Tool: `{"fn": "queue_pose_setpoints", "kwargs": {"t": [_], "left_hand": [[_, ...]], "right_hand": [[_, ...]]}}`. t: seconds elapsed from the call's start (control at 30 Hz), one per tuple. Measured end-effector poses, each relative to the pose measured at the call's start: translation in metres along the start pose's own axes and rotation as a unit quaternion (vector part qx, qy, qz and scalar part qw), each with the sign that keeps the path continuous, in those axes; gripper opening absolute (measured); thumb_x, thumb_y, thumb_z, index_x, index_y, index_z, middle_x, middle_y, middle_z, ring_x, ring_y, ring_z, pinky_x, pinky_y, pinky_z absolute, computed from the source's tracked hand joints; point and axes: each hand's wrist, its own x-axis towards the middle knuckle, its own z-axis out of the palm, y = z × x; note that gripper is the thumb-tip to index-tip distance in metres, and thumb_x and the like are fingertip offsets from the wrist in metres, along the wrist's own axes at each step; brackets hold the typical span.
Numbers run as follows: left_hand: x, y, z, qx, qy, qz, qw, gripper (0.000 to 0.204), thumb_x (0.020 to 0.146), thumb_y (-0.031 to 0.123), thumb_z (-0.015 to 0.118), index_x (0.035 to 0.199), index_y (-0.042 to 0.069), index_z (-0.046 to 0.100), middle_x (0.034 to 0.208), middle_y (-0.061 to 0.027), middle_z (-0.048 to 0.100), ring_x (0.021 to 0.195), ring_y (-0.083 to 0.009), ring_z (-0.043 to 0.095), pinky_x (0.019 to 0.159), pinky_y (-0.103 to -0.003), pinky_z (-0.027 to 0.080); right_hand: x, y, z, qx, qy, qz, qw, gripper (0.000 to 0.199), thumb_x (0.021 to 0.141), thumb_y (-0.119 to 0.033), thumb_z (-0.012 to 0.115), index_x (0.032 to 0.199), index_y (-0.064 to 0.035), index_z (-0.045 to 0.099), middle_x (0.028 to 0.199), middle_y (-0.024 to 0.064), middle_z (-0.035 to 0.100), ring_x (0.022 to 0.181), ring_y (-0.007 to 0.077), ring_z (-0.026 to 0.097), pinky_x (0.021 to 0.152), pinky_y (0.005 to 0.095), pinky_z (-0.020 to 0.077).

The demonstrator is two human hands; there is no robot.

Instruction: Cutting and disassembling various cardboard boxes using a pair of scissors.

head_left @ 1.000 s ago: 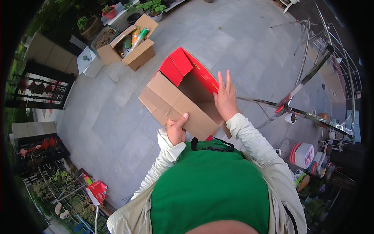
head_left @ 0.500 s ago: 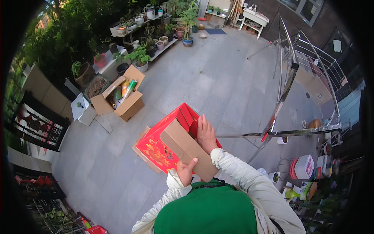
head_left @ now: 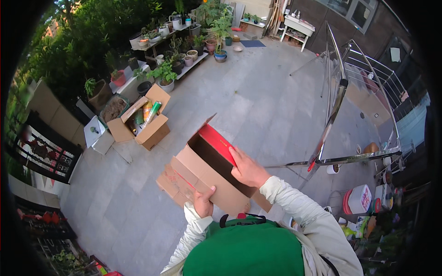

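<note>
I hold a cardboard box (head_left: 221, 143) before me, red on its printed faces and plain brown on the inner sides of its flaps. Its top stands open and the dark inside shows. My left hand (head_left: 203, 201) grips the brown flap (head_left: 216, 184) on the near left side, thumb on top. On the far right side, my right hand (head_left: 246, 168) is closed over the red flap, its fingers lying along the edge. Past the left flap, a brown cardboard piece (head_left: 174, 182) with faint reddish print sticks out; whether it belongs to the box I cannot tell.
An open brown carton (head_left: 155, 130) with bottles and a green-capped tube stands on the paving, ahead to the left. Potted plants (head_left: 166, 76) line shelves at the back left. A metal drying rack (head_left: 335, 101) stands at the right, and a white sink (head_left: 299, 24) at the far end.
The brown flap has swung outward to the left, covering the red printed side and uncovering the box's inside. My left hand has shifted slightly left with it; my right hand now grips the red flap.
</note>
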Motion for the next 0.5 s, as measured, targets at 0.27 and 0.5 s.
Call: {"fn": "queue_pose_setpoints", "kwargs": {"t": [0.27,0.5], "left_hand": [[0.012,0.021,-0.038,-0.017,-0.058,-0.031,0.998,0.047,0.081,0.004,0.063,0.124,-0.001,0.046,0.114,-0.0127,0.059,0.105,-0.0240,0.058,0.092,-0.038,0.046],[0.027,0.043,-0.090,0.037,-0.034,-0.073,0.996,0.050,0.081,0.005,0.064,0.126,-0.002,0.043,0.122,-0.0150,0.055,0.111,-0.0241,0.054,0.097,-0.036,0.042]], "right_hand": [[-0.007,0.039,0.002,0.307,-0.110,0.230,0.917,0.043,0.090,-0.032,0.053,0.117,0.0012,0.055,0.094,0.0185,0.066,0.085,0.0281,0.064,0.077,0.0365,0.0486],[-0.007,0.038,0.007,0.581,-0.124,0.273,0.757,0.038,0.091,-0.030,0.057,0.114,-0.0004,0.057,0.102,0.0042,0.064,0.087,0.0114,0.062,0.077,0.0277,0.0490]]}}
